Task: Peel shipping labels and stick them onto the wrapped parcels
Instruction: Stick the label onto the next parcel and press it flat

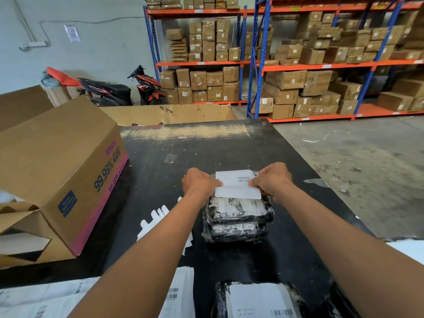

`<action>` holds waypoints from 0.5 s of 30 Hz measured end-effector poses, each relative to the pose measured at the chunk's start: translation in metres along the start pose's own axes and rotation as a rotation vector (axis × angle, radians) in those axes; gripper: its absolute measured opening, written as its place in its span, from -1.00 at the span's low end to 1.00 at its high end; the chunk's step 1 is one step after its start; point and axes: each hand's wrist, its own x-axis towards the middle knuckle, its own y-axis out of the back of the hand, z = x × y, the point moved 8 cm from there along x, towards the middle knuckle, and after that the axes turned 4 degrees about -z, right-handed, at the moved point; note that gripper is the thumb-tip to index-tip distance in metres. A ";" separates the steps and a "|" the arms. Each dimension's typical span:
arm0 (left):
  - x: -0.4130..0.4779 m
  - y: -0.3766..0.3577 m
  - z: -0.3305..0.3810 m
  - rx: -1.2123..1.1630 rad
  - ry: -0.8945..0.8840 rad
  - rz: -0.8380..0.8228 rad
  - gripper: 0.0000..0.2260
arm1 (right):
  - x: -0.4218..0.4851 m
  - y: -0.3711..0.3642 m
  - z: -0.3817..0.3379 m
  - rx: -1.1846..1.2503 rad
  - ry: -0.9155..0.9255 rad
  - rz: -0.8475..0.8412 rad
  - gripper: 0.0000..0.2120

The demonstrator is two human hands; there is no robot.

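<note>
1. Parcels [238, 216]: flat bundles stacked at the table's middle, two as far as I can tell. They are wrapped in glossy, crinkled black film crossed by pale tape.
2. Label [236, 179]: white paper rectangle with rounded corners and barcodes at its upper right. A blank white flap lies across its lower half. I see it held flat just over the far end of the top parcel.
3. Left hand [198, 183]: arm stretched forward, knuckles up, fingers curled, pinching the label's left edge.
4. Right hand [271, 180]: mirrored pose, thumb and fingers pinching the right edge.
5. Table [160, 157]: matt black top, scuffed, worn pale along the far edge.
6. Strips [158, 216]: white paper scraps with rounded ends, left of the parcels, partly under the left forearm.
7. Near parcel [259, 299]: black film with a white barcoded sticker on top, at the near edge.
8. Sheets [46, 294]: printed white paper, near left.
9. Carton [57, 161]: brown corrugated card with a pink band, lying on its side at left.
10. Racks [298, 65]: blue-and-orange steel, loaded with brown boxes.
</note>
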 end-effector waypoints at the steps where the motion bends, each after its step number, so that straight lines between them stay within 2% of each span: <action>1: 0.000 0.000 0.000 0.007 0.006 0.001 -0.77 | 0.001 0.000 0.001 -0.003 -0.005 -0.003 -0.72; 5: 0.003 -0.001 0.000 0.057 0.030 -0.002 -0.71 | 0.003 -0.002 0.002 -0.023 -0.021 -0.016 -0.68; 9: 0.003 -0.001 0.004 0.107 0.024 -0.013 -0.81 | 0.005 -0.002 0.002 -0.047 -0.028 -0.026 -0.65; 15: -0.002 -0.004 0.008 0.195 0.001 -0.003 -0.69 | 0.002 -0.005 0.001 -0.088 -0.033 -0.040 -0.66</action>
